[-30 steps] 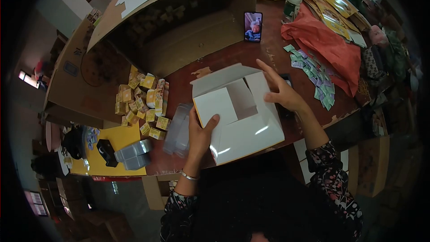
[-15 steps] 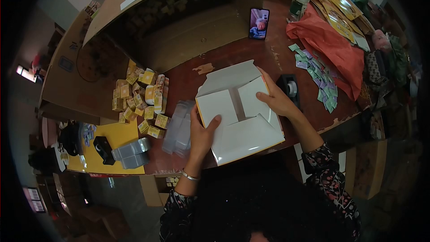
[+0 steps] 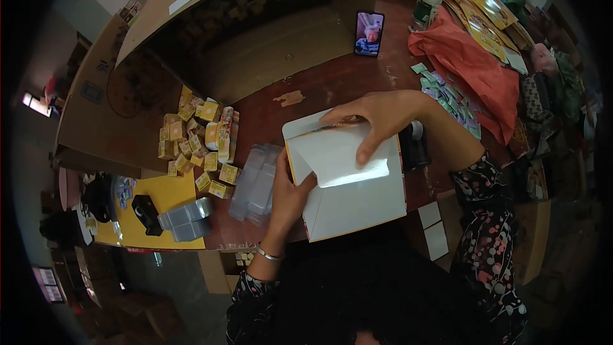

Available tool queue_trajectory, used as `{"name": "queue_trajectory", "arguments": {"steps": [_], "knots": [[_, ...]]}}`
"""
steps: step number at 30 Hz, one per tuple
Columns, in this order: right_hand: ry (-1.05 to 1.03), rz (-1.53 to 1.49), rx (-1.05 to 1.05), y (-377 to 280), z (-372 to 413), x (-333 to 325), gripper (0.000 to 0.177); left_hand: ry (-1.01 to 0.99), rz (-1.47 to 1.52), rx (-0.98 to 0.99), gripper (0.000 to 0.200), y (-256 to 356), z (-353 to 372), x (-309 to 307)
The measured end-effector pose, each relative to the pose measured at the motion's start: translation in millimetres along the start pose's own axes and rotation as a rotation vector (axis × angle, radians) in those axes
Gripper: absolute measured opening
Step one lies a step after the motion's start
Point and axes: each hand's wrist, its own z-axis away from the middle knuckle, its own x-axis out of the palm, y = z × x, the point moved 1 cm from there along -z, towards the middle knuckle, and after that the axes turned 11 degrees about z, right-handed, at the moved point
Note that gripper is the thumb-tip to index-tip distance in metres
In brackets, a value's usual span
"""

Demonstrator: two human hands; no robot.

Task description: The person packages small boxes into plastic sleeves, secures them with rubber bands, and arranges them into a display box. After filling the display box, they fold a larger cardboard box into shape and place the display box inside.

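Note:
A white-lined cardboard box (image 3: 357,209) is held in front of me at the table's near edge, with its flaps upward. My left hand (image 3: 292,195) is closed on its left side, thumb over the edge. My right hand (image 3: 391,116) reaches over the far side and pinches the large far flap, its thumb on the shiny white face and its fingers partly hidden behind the flap. Clear plastic trays (image 3: 254,182) lie left of the box. A black tape dispenser (image 3: 418,150) stands right of it, partly covered by my right forearm.
Small yellow boxes (image 3: 191,137) are piled by a large open carton (image 3: 255,67). A phone (image 3: 369,35) stands upright at the back. Small sachets (image 3: 440,92) and a red plastic bag (image 3: 485,70) lie right. Another black dispenser (image 3: 147,214) sits left on a yellow sheet (image 3: 169,186).
My right hand has moved from the box's right side to its far edge. The far flap now lies folded toward me over the flaps that showed before. My left hand keeps its hold.

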Motion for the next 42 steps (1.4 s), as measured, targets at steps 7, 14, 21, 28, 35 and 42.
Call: {"name": "queue_trajectory", "arguments": {"steps": [7, 14, 21, 28, 35, 42], "knots": [[0.013, 0.441, 0.089, -13.1, -19.5, 29.7, 0.134, -0.013, 0.026, -0.063, 0.081, 5.8, 2.4, 0.8], [0.113, 0.486, 0.183, -2.5, -23.6, 49.6, 0.128, -0.035, 0.24, -0.034, 0.076, -15.8, -6.6, -8.5], [0.174, 0.507, 0.249, 7.1, -29.8, 64.6, 0.13, 0.025, 0.221, -0.031, 0.073, -26.0, -11.9, -8.4], [0.171, 0.47, 0.238, -1.6, -27.8, 69.0, 0.13, 0.089, 0.278, -0.101, 0.068, -24.7, -14.1, -4.5], [0.076, 0.007, 0.099, 29.8, -12.7, 62.6, 0.095, 0.074, 0.431, -0.138, 0.065, -8.9, -11.7, -6.7], [0.113, -0.283, 0.038, 47.2, 7.4, 16.1, 0.05, -0.169, 0.642, -0.175, 0.053, 38.4, -6.0, 0.3]]}}
